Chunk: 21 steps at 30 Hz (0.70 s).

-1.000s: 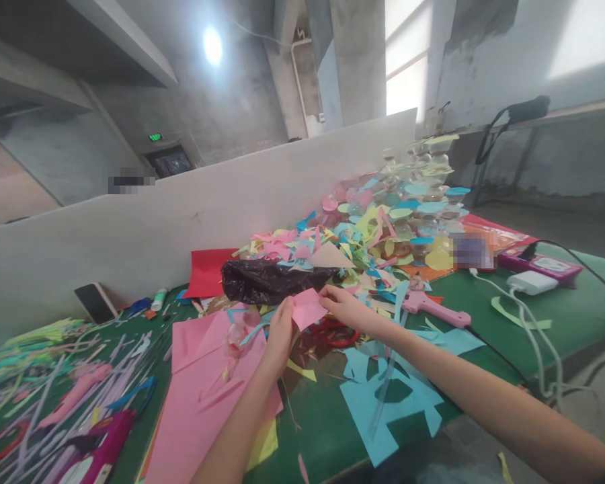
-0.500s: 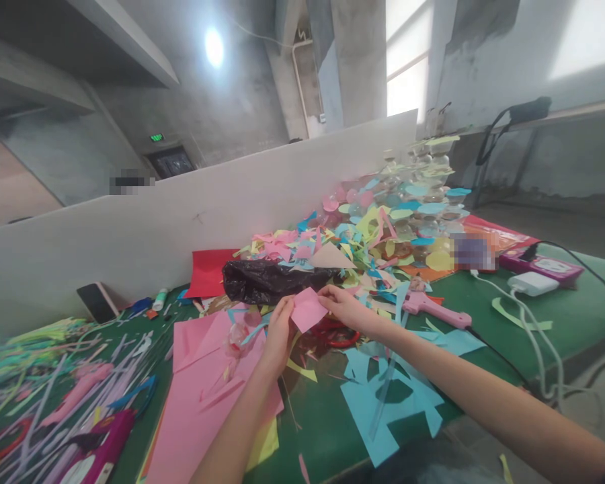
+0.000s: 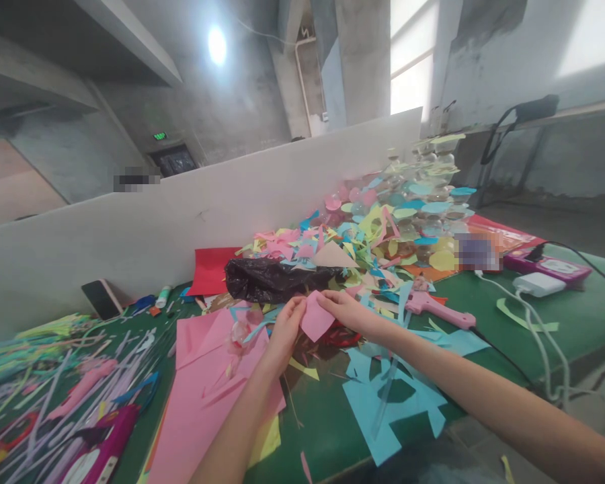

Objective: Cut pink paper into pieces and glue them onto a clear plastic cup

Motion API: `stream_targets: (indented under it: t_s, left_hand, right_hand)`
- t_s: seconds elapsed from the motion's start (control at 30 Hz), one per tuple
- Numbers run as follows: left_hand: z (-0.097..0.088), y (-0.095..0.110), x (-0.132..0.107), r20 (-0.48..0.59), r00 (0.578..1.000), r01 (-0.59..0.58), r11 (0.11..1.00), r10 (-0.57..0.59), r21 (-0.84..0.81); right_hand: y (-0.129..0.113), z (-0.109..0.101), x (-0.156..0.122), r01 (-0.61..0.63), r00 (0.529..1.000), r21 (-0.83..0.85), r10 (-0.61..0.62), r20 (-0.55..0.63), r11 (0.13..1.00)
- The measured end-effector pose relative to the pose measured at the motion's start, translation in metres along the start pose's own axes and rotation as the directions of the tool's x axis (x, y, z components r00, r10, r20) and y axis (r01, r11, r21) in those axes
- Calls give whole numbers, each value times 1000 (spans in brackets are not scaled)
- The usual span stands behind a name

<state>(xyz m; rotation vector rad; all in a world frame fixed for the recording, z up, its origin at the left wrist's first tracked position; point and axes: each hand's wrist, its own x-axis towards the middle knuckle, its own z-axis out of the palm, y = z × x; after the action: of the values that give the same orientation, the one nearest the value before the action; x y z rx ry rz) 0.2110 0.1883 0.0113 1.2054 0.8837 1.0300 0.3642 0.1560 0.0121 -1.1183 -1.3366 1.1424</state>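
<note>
A small square of pink paper (image 3: 316,321) is pinched between both hands above the green table. My left hand (image 3: 288,329) grips its left edge, and my right hand (image 3: 343,310) holds its upper right side. Just behind the hands lies a crumpled black plastic bag (image 3: 269,282). Under my left forearm spread large pink paper sheets (image 3: 196,396). To the right of them is a cut-up blue paper sheet (image 3: 366,417). Partly hidden below my right hand are red-handled scissors (image 3: 341,335).
A pink glue gun (image 3: 441,309) lies at right, near a white adapter (image 3: 538,284) and cables. Paper scraps (image 3: 373,235) heap up at the back beside stacked clear cups with paper discs (image 3: 436,208). A phone (image 3: 101,299) leans on the white partition (image 3: 131,228).
The pink square has tilted and curved, with its lower corner hanging further down. Both hands have closed in slightly towards each other around it.
</note>
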Motion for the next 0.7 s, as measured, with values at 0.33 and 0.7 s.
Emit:
stream_targets:
  t_s: [0.33,0.7]
  left_hand:
    - [1,1,0,-15,1000,-13,999,14,41]
    - [-61,36,-5,126,914,-276,362,387,891]
  right_hand:
    - [5,3,0,-144,989,379,135,50,914]
    - [4,-1,-2,32,993,-368,-70,-92,929]
